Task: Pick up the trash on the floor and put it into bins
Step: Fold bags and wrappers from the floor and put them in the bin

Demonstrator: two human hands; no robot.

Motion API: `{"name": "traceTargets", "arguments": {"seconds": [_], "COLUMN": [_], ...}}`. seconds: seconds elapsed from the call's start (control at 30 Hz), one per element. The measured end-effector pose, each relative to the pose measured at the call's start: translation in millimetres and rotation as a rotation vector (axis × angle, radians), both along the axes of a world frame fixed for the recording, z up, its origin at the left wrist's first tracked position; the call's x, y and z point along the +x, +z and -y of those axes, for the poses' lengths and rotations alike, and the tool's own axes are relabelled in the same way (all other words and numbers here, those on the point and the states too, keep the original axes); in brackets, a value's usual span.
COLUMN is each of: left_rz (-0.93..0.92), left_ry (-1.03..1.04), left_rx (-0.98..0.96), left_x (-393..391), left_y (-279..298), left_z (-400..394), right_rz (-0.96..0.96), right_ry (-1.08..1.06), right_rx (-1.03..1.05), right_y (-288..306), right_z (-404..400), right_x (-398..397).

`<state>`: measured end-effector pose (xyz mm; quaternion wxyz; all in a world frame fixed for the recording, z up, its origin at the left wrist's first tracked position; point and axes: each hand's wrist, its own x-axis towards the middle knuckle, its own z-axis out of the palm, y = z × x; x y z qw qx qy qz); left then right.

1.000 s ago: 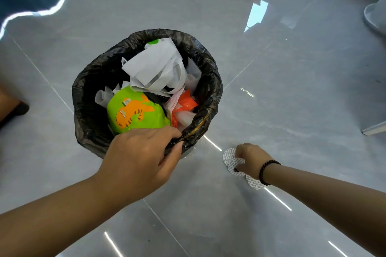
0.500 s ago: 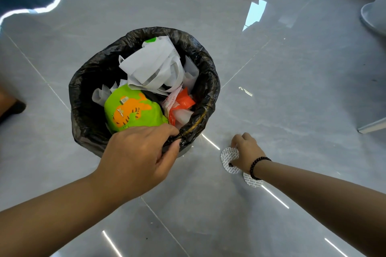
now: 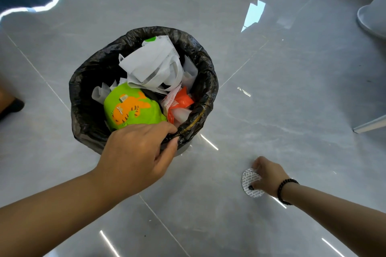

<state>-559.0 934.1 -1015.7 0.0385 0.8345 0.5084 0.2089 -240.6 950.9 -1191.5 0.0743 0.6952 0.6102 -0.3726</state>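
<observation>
Head view looks down on a glossy grey tiled floor (image 3: 271,100) with a small round bin lined with a crinkled black plastic bag (image 3: 87,115). The left hand (image 3: 135,152) reaches in from the lower left and grips the near rim of the bag, its fingers (image 3: 165,126) curled over the inside edge and the thumb pressed on the outside. Inside the bin lie a crumpled white paper strip (image 3: 152,67), a bright green wrapper printed with an orange striped cat (image 3: 131,108) and a red-and-white plastic packet (image 3: 179,102), the green wrapper just beyond the left hand's knuckles.

To the right of the bin, apart from it, a flat round white foil seal with fine printed lines (image 3: 249,179) lies on the floor. The right hand (image 3: 267,175), with a dark beaded bracelet (image 3: 286,190) on its wrist, rests on this seal, its fingers bent down onto it and the thumb touching its near edge; whether they actually pinch it I cannot tell. At the left edge a dark shoe (image 3: 12,106) shows, and at the upper right a white rounded base (image 3: 371,21).
</observation>
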Motion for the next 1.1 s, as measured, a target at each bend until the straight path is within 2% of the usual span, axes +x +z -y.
{"name": "traceTargets", "arguments": {"seconds": [0.1,0.2,0.27,0.4,0.47,0.53,0.63,0.7,0.8,0.87,1.1], "left_rz": [0.007,-0.041,-0.086,-0.121,-0.109,-0.099,-0.102,-0.102,-0.097,-0.094,-0.03], "left_ry": [0.014,0.03,0.031,0.004,-0.001,-0.003,-0.001,-0.005,-0.013,-0.02,-0.047], "left_rx": [-0.012,-0.034,-0.051,-0.098,-0.103,-0.089,-0.08,-0.08,-0.073,-0.086,-0.141], "left_x": [1,0,-5,-20,-25,-28,-31,-32,-32,-34,-50], "left_y": [1,3,5,7,8,10,11,10,9,9,14], "left_z": [2,5,8,23,35,46,59,65,67,68,73], "right_rz": [0.057,-0.035,-0.212,-0.637,-0.84,-0.994,-1.111,-1.016,-0.635,-0.499,-0.448], "right_ry": [0.11,0.188,0.149,-0.136,-0.194,-0.169,-0.054,0.067,0.362,0.478,0.503], "right_rx": [0.07,0.162,0.28,0.645,0.809,0.915,0.933,0.918,0.735,0.644,0.952], "right_y": [1,18,41,115,159,197,228,229,206,190,170], "right_z": [-6,-2,4,5,0,-6,-14,-20,-25,-22,-8], "right_x": [-5,-16,-29,-61,-75,-86,-109,-129,-147,-149,-132]}}
